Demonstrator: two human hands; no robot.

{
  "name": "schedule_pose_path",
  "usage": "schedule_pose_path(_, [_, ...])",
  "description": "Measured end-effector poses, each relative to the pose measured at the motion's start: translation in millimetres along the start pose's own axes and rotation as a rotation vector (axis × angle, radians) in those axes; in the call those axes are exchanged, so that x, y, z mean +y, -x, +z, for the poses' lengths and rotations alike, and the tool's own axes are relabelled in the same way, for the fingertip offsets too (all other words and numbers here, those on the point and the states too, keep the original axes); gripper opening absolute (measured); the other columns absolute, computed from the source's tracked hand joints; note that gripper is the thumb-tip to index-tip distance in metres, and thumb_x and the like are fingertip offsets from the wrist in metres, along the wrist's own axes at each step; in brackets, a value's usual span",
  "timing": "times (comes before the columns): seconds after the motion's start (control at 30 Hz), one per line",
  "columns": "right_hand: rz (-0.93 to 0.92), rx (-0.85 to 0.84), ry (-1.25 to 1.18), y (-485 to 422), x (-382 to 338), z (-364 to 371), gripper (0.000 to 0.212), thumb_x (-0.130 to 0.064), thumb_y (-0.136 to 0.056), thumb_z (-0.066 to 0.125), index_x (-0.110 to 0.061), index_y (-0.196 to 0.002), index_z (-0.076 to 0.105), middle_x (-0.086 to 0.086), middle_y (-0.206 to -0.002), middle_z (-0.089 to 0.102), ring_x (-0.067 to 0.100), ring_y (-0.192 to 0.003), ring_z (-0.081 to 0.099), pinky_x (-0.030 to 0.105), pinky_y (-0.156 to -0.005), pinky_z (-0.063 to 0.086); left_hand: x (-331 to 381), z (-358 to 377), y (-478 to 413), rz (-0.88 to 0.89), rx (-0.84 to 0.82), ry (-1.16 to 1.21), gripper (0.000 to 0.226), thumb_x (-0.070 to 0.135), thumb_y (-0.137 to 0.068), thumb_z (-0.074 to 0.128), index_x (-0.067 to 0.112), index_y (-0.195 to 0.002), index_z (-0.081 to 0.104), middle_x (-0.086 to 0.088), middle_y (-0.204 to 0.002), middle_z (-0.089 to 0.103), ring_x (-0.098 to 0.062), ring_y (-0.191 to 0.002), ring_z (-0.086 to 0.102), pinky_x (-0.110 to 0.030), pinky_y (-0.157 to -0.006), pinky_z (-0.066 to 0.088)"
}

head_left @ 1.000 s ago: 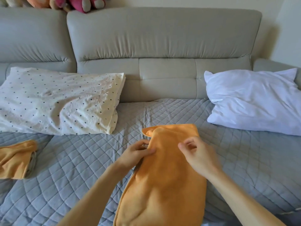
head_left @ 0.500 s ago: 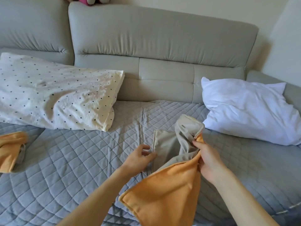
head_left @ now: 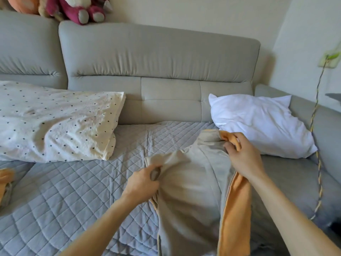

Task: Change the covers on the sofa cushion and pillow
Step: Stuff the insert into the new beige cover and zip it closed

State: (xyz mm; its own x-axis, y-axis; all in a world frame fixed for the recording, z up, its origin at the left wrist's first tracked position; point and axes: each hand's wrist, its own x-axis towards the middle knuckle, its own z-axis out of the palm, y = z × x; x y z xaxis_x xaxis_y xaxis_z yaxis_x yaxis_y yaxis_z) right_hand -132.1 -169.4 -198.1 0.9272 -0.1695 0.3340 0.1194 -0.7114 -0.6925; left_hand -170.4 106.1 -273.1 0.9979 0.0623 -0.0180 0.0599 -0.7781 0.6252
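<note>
An orange cover [head_left: 235, 209] with a beige inner side lies spread open on the quilted grey sofa seat [head_left: 77, 191] in front of me. My left hand [head_left: 143, 183] grips the left edge of its beige opening. My right hand [head_left: 243, 157] pinches the right edge, orange cloth bunched between the fingers. A bare white pillow [head_left: 262, 124] rests at the right, just behind my right hand. A cream pillow with dark dots [head_left: 55, 122] lies at the left.
A second orange cloth [head_left: 5, 183] lies crumpled at the left edge. Plush toys [head_left: 79, 8] sit on the grey backrest [head_left: 158, 52]. A yellow-grey cord [head_left: 318, 145] hangs from a wall socket down over the right armrest.
The cover was lying flat and orange side up; both hands have since pulled its opening apart, showing the beige inside. My right hand moved right, toward the white pillow.
</note>
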Motion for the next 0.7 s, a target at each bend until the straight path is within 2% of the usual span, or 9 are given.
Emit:
schedule_pose_path(0.1, [-0.257,-0.036,0.083,-49,-39,13,0.02,-0.02,-0.094,0.059,-0.023,-0.113,0.061,0.004,-0.102,0.069,0.031,-0.101,0.06,0.033,-0.074,0.038,-13,-35,12,-0.002,0.071,-0.154,0.062,0.024,-0.082,0.055,0.045,-0.14,0.045,0.005,-0.098,0.065,-0.018,-0.085,0.062,-0.026,-0.067,0.049])
schedule_pose_path(0.17, [-0.354,-0.038,0.121,-78,-59,35,0.031,-0.024,-0.093,0.061,-0.025,-0.124,0.059,0.01,-0.114,0.066,0.034,-0.109,0.058,0.036,-0.084,0.043,-21,-45,21,-0.037,-0.013,-0.299,0.061,0.038,-0.084,0.053,0.043,-0.144,0.039,0.001,-0.108,0.064,-0.022,-0.096,0.062,-0.032,-0.076,0.052])
schedule_pose_path(0.27, [-0.183,-0.073,0.296,-93,-69,75,0.06,-0.045,-0.09,0.063,-0.022,-0.141,0.042,0.014,-0.135,0.049,0.039,-0.121,0.048,0.044,-0.096,0.041,-33,-50,31,-0.109,-0.2,-0.576,0.056,0.066,-0.086,0.038,0.041,-0.134,0.05,-0.002,-0.125,0.06,-0.023,-0.104,0.063,-0.037,-0.086,0.053])
schedule_pose_path(0.3, [-0.14,-0.08,0.362,-87,-66,86,0.063,-0.05,-0.089,0.062,-0.02,-0.14,0.041,0.013,-0.137,0.048,0.04,-0.122,0.046,0.045,-0.096,0.04,-36,-53,29,-0.136,-0.246,-0.647,0.056,0.07,-0.087,0.034,0.042,-0.132,0.054,0.0,-0.13,0.058,-0.021,-0.108,0.062,-0.037,-0.088,0.052])
schedule_pose_path(0.37, [-0.167,-0.094,0.383,-63,-50,101,0.056,-0.053,-0.088,0.058,-0.021,-0.133,0.049,0.009,-0.135,0.051,0.037,-0.123,0.045,0.044,-0.095,0.041,-36,-58,20,-0.139,-0.246,-0.748,0.054,0.071,-0.091,0.034,0.044,-0.133,0.052,0.008,-0.132,0.059,-0.016,-0.116,0.059,-0.035,-0.09,0.051])
schedule_pose_path(0.47, [-0.33,-0.154,0.419,-11,-13,100,0.038,-0.056,-0.084,0.058,-0.029,-0.108,0.067,-0.002,-0.123,0.057,0.031,-0.117,0.049,0.041,-0.093,0.045,-35,-58,-12,-0.092,-0.155,-0.673,0.048,0.063,-0.093,0.038,0.047,-0.138,0.043,0.006,-0.143,0.048,-0.021,-0.126,0.051,-0.037,-0.093,0.049])
schedule_pose_path(0.57, [-0.421,-0.145,0.524,39,29,85,0.031,-0.053,-0.074,0.061,-0.029,-0.092,0.071,0.0,-0.119,0.061,0.03,-0.124,0.049,0.044,-0.091,0.044,-32,-47,-51,-0.024,-0.152,-0.588,0.05,0.058,-0.092,0.041,0.053,-0.141,0.034,0.001,-0.149,0.036,-0.028,-0.135,0.038,-0.044,-0.103,0.042])
schedule_pose_path(0.63, [-0.392,-0.151,0.62,55,60,79,0.036,-0.05,-0.071,0.063,-0.028,-0.098,0.072,0.007,-0.133,0.056,0.034,-0.134,0.04,0.05,-0.095,0.04,-29,-33,-78,-0.02,-0.144,-0.544,0.054,0.06,-0.093,0.04,0.058,-0.145,0.025,-0.004,-0.156,0.026,-0.033,-0.141,0.027,-0.045,-0.112,0.032])
schedule_pose_path(0.7, [-0.173,-0.214,0.619,60,84,74,0.049,-0.054,-0.079,0.058,-0.036,-0.124,0.059,0.011,-0.155,0.027,0.035,-0.142,0.021,0.053,-0.103,0.037,-31,-18,-104,-0.043,-0.125,-0.476,0.055,0.065,-0.092,0.037,0.061,-0.144,0.02,-0.007,-0.161,0.018,-0.035,-0.146,0.02,-0.047,-0.116,0.023])
